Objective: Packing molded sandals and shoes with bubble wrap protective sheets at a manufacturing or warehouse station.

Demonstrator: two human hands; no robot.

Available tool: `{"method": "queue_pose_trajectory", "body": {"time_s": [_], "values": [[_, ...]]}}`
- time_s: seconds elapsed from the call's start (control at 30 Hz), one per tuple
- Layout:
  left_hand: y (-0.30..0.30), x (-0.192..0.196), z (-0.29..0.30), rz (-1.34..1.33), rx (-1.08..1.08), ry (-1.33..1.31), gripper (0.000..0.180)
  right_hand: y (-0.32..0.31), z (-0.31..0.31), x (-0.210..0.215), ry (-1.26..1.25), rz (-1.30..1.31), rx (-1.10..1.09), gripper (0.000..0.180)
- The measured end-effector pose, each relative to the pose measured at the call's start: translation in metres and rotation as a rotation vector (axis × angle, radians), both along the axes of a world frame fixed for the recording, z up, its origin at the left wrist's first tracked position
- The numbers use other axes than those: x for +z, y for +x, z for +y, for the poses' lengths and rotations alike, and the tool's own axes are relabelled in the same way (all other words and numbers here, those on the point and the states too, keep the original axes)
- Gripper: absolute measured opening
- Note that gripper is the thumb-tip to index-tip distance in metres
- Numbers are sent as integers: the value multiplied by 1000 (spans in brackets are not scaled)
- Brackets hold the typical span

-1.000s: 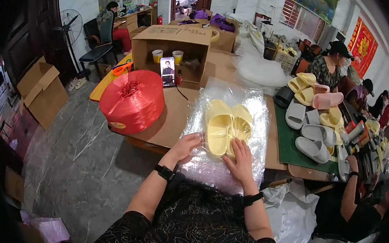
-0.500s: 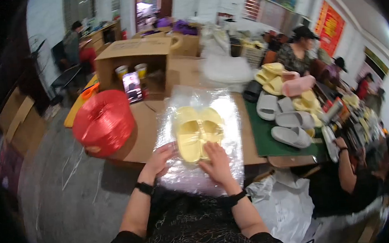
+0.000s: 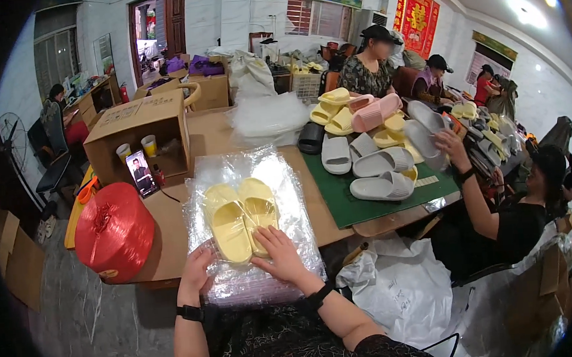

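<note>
A pair of pale yellow slide sandals [image 3: 239, 219] lies side by side on a stack of clear plastic bags [image 3: 250, 181] on the brown table. My left hand [image 3: 196, 265] rests at the near left edge of the bags, fingers curled on the plastic just below the left sandal. Over the heel of the right sandal lies my right hand [image 3: 278, 247], flat with fingers spread. Neither hand grips anything firmly; both wrists wear dark bands.
A big red spool of twine [image 3: 113, 232] stands at the table's left. A cardboard box [image 3: 138, 134] with cups and a phone [image 3: 142, 174] sits behind. Grey, yellow and pink sandals [image 3: 370, 146] pile on a green mat, where another person [image 3: 500, 210] works. A white sack [image 3: 400, 290] lies below.
The view has swung to the right and closer. My hands stay on the yellow sandals and the plastic, with the right hand now spread over the right sandal's heel.
</note>
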State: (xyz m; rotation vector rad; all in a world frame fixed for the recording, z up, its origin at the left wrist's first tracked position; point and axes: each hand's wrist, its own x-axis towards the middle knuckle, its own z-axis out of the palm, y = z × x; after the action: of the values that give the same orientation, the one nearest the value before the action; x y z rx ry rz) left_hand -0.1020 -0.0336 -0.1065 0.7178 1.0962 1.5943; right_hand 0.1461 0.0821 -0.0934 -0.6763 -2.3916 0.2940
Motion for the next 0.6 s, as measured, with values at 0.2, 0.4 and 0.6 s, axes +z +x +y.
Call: {"method": "queue_pose_trajectory", "body": {"time_s": [0.2, 0.4, 0.6], "values": [[-3, -6, 3, -37, -28, 30, 39, 1, -1, 3, -8, -22, -3, 69], [-7, -12, 4, -39, -52, 50, 40, 1, 0, 0, 0, -33, -11, 70], [-2, 0, 1, -79, -85, 61, 41, 1, 0, -1, 0, -39, -14, 70]]}}
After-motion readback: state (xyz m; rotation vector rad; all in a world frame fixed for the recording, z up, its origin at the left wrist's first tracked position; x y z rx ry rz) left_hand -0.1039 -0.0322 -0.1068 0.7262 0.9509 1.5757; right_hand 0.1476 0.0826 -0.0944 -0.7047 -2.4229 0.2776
